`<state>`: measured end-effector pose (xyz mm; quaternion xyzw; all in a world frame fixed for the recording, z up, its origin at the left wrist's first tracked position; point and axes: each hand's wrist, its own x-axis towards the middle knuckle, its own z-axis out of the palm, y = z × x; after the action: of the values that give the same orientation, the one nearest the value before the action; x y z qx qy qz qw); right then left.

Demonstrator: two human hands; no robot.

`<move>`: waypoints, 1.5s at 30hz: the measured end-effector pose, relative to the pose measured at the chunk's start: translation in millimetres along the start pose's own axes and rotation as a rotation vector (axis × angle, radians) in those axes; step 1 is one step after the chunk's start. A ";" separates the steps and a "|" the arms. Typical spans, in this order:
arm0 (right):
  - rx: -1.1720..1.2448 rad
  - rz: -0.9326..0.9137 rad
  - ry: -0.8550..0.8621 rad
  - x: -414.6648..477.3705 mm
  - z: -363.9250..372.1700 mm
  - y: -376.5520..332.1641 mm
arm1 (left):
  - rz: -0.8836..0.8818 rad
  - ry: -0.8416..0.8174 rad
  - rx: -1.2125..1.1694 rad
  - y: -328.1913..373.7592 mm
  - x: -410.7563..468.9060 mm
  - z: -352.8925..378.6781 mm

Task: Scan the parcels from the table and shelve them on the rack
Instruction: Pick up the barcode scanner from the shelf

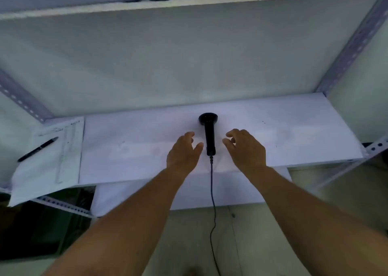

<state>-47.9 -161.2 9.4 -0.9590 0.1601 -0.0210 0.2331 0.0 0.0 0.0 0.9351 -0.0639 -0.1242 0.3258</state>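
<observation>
At frame centre the black scanner (207, 133) is laid on the white shelf (294, 133), long axis running toward the viewer, cord trailing down. It is flanked by the left hand (183, 152) and right hand (246, 147), fingers loosely curled, nothing gripped; the left thumb appears nearest the handle. No parcels are seen.

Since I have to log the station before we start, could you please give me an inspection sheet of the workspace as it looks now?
Surface: white rack shelf, mostly bare.
Job's things: black handheld scanner lying flat at mid-shelf; no parcels seen.
Clutter: paper sheet at the shelf's left end, overhanging the front edge, with a black pen on it.
Grippers: left hand and right hand open, either side of the scanner, not gripping it.
Cables: scanner cable hangs over the front edge.
Surroundings: perforated metal rack post; another shelf above.
</observation>
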 end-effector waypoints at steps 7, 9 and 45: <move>0.162 0.077 -0.110 31.2 61.8 11.5 | -0.026 -0.141 -0.046 -25.0 33.8 54.6; 0.200 0.073 -0.121 37.2 72.0 12.1 | -0.027 -0.156 -0.105 -28.1 39.5 60.7; 0.626 0.221 -0.226 -75.8 -9.2 6.3 | -0.022 -0.358 -0.540 30.0 -72.6 6.7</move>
<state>-122.7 -146.5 17.3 -0.8143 0.2218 0.0625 0.5328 -72.8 -12.8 27.5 0.7787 -0.0750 -0.3026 0.5445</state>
